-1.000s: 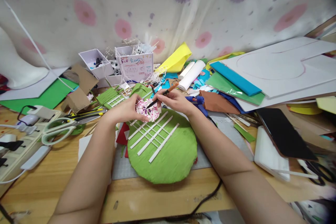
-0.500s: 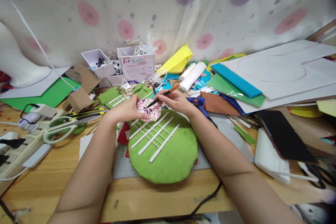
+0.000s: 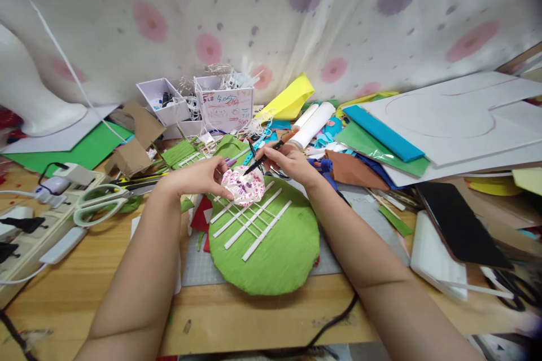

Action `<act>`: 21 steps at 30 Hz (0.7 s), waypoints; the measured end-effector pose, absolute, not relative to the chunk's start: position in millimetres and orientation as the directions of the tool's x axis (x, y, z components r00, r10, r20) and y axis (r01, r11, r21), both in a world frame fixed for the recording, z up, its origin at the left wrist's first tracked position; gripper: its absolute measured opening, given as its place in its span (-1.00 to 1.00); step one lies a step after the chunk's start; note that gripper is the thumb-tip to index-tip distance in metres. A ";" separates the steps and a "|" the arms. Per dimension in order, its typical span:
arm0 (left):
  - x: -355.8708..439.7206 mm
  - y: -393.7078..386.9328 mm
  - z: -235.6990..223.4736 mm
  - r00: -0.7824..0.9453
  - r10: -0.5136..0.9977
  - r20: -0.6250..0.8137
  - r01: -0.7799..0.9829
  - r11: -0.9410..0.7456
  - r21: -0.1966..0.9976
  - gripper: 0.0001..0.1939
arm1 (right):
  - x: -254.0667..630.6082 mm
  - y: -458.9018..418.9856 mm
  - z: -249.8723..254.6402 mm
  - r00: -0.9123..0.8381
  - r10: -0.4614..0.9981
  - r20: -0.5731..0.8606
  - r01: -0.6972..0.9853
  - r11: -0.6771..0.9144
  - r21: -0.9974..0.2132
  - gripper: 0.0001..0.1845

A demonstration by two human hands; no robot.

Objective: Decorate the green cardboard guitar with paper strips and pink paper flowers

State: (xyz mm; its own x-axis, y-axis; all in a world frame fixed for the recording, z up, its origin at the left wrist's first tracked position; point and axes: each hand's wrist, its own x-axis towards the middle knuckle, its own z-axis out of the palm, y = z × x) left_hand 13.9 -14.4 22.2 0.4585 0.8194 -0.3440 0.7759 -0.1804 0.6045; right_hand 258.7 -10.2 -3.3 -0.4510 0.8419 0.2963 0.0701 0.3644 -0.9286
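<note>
My left hand point(image 3: 210, 177) pinches the left edge of a crumpled white paper piece point(image 3: 244, 187) with pink and purple marks. In my right hand point(image 3: 285, 161) is a marker pen point(image 3: 267, 156), dark with an orange-brown end, its tip at the paper's upper edge. Whether the tip touches the paper I cannot tell. Just below lies a round green paper-covered disc point(image 3: 279, 248) with a lattice of white strips point(image 3: 254, 220) on it. The paper piece overlaps the disc's upper left part. A grey cutting mat point(image 3: 199, 265) lies beneath the disc.
On the left are scissors point(image 3: 101, 203) and a power strip point(image 3: 25, 254). White boxes point(image 3: 224, 107) stand at the back. A blue glue gun point(image 3: 324, 166) sits beyond my right wrist; a phone point(image 3: 461, 220) and white boards point(image 3: 457, 118) are to the right.
The paper piece has turned to show more of its marked face and sits slightly lower. My left fingers have shifted to its left edge. The pen tip has moved slightly right.
</note>
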 end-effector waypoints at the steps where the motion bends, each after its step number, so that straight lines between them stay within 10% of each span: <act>1: 14.9 -14.4 20.0 0.459 0.822 -0.337 0.754 -0.160 0.637 -0.28 | 257.9 -10.4 -3.3 -0.448 0.845 0.292 0.077 0.362 -0.929 -0.38; 7: 22.7 -16.9 16.2 0.551 0.774 -0.312 0.701 -0.227 0.677 0.06 | 256.9 -9.4 -5.0 -0.412 0.862 0.295 0.077 0.355 -0.932 -0.39; 13: 27.8 -16.0 19.8 0.538 0.782 -0.315 0.773 -0.309 0.554 -0.09 | 257.7 -6.9 -7.1 -0.312 0.884 0.350 0.037 0.379 -0.925 -0.43; 21: 33.4 -18.2 22.1 0.405 0.851 -0.335 0.863 -0.235 0.447 -0.17 | 253.9 -13.7 -8.3 -0.587 0.726 0.359 0.227 0.573 -0.787 -0.41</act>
State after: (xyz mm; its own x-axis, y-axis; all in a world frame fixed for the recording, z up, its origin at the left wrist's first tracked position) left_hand 33.4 -18.2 22.1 0.4050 0.8505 -0.3355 0.8631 -0.2347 0.4472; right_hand 253.9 -13.7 -8.3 -0.5865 0.7259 0.3592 0.2270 0.5731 -0.7874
